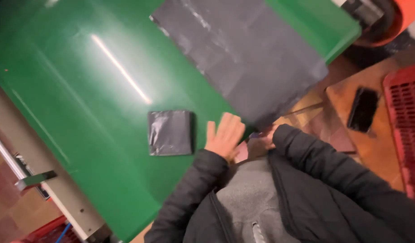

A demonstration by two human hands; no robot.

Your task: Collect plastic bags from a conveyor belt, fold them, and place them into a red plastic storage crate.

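Observation:
My left hand [223,135] lies flat and open on the green table [81,90], fingers apart, just right of a folded dark grey plastic bag [170,132]. A large unfolded dark grey plastic sheet [243,54] is spread over the far part of the table and hangs past its right edge. My right hand [263,139] is mostly hidden behind my black sleeve near the table's edge, below the sheet's lower corner; I cannot make out what its fingers are doing.
A black flat object [363,109] lies on a brown surface to the right. A red perforated crate [408,121] stands at the right edge. An orange and black object [387,18] sits at the top right. A metal frame [31,180] runs along the table's left side.

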